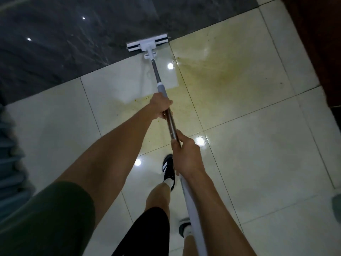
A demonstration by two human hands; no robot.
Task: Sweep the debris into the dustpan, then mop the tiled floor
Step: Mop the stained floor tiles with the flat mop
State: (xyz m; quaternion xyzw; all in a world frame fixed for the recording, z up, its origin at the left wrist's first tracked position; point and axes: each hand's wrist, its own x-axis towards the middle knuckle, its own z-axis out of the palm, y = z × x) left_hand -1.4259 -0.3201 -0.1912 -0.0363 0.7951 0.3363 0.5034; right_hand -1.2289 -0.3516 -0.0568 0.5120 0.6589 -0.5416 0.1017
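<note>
A flat white mop head (pixel 147 43) rests on the floor at the far edge of the pale tiles, against the dark marble strip (pixel 64 43). Its metal pole (pixel 160 84) runs back toward me. My left hand (pixel 160 107) grips the pole further down it, my right hand (pixel 186 154) grips it nearer my body. A yellowish-brown stain (pixel 217 71) with small specks spreads over the tiled floor (pixel 258 145) right of the mop. A cleaner, lighter band of wiped tile (pixel 136 84) lies along the pole. No dustpan is in view.
A dark wooden piece of furniture or door (pixel 313 43) stands at the right. Blue-grey stacked items (pixel 11 163) sit at the left edge. My feet in black-and-white shoes (pixel 168 169) stand on the tiles below the pole. A grey-green object (pixel 336 206) shows at the right edge.
</note>
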